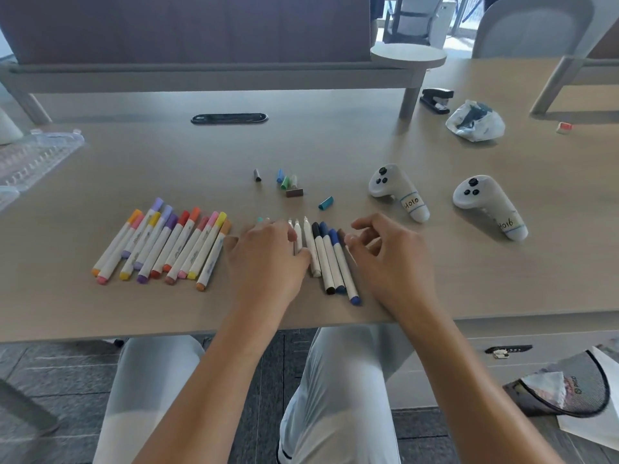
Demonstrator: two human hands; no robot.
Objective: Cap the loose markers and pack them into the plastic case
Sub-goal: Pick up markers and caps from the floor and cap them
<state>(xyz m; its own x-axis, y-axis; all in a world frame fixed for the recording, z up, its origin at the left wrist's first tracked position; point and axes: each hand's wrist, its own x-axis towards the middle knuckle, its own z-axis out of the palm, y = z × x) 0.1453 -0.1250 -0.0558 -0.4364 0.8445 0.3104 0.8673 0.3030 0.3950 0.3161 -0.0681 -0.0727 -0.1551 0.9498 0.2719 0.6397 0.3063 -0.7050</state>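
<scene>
left hand (268, 259) flat on uncapped markers (306, 244), fingers straight; right hand (388, 259) loosely curled, empty. loose caps (288, 184) at 12, plastic case (33, 159) at 10. match cap colour w/ marker, press til snug.

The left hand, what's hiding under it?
White markers poke out past the left hand, some with bare tips. Their lower parts are covered, so how many lie under it cannot be seen.

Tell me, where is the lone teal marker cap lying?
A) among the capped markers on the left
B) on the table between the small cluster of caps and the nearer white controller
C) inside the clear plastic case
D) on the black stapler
B: the teal cap lies alone on the table, right of the cap cluster and left of the white controller.
</scene>
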